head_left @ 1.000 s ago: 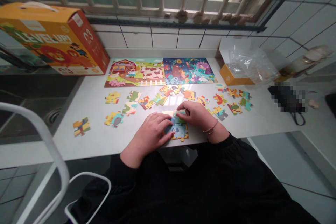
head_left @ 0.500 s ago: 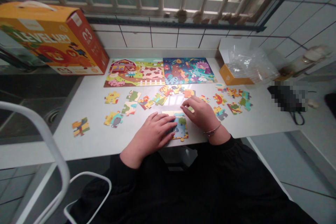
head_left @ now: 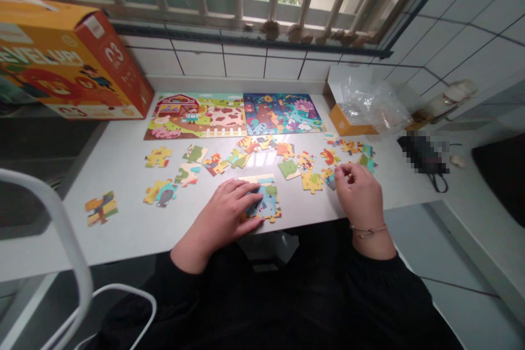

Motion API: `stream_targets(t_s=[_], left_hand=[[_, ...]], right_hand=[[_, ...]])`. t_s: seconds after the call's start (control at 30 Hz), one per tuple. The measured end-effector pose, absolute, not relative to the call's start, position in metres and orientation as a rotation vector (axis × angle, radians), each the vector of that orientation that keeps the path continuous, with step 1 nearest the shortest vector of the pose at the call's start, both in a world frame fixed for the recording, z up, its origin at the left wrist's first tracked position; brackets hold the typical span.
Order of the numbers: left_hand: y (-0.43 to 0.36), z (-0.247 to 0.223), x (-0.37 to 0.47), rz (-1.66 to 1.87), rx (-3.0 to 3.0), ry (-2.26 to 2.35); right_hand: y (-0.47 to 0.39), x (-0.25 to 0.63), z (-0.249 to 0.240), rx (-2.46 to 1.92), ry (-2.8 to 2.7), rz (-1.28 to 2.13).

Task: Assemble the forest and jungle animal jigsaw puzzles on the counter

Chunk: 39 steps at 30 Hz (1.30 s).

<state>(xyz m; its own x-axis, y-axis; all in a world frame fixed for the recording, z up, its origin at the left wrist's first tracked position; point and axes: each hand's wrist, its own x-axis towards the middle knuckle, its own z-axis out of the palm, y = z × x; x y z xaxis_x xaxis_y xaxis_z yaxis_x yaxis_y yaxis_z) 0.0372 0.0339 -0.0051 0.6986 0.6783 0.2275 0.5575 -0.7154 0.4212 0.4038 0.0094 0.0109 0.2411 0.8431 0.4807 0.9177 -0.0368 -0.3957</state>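
My left hand (head_left: 227,209) lies with fingers stretched over a small joined section of jigsaw puzzle (head_left: 268,205) at the table's front edge, covering its left part. My right hand (head_left: 360,192) is off to the right, above the loose pieces there. Its fingers are curled together, and whatever may be in them is hidden. A grey-blue puzzle piece (head_left: 328,176) shows just left of its fingertips. Beside that are a yellow puzzle piece (head_left: 312,181) and a green puzzle piece (head_left: 289,169).
Several loose pieces form an arc, with a yellow piece (head_left: 158,157) at left. Behind are a farm picture (head_left: 197,116) and a dark forest picture (head_left: 283,114). An orange box (head_left: 110,65) stands left; an open box (head_left: 353,123) with plastic wrap sits right.
My right hand has moved right, from beside the joined section to the right-hand loose pieces, its fingers more curled. My left hand stays on the section. The view has shifted slightly right.
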Motion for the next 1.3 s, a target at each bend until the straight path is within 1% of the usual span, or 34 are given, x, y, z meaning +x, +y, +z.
stream_targets(t_s=[0.27, 0.4, 0.57, 0.7, 0.9, 0.97, 1.13, 1.2, 1.3], left_hand=[[0.034, -0.004, 0.038, 0.58, 2.584, 1.016], [0.034, -0.002, 0.04, 0.57, 2.588, 1.028], [0.034, 0.0, 0.04, 0.594, 2.569, 1.018], [0.032, -0.001, 0.04, 0.591, 2.569, 1.03], [0.032, -0.003, 0.039, 0.603, 2.569, 1.053], [0.032, -0.002, 0.039, 0.61, 2.571, 1.052], [0.032, -0.002, 0.039, 0.602, 2.569, 1.068], [0.031, -0.002, 0.039, 0.595, 2.567, 1.079], [0.031, -0.002, 0.039, 0.594, 2.567, 1.093]], right_hand=[[-0.017, 0.324, -0.005, -1.683, -2.066, 0.044], [-0.008, 0.305, -0.012, -1.716, -2.079, 0.028], [0.032, 0.307, -0.016, -1.843, -1.956, -0.058], [0.047, 0.322, -0.009, -1.835, -2.101, 0.034], [0.039, 0.358, 0.009, -1.504, -2.336, 0.277], [0.035, 0.361, 0.012, -1.504, -2.293, 0.254], [0.024, 0.339, 0.008, -1.788, -2.18, 0.048], [0.022, 0.329, 0.006, -1.822, -2.208, 0.044], [0.024, 0.324, 0.005, -1.747, -2.25, 0.121]])
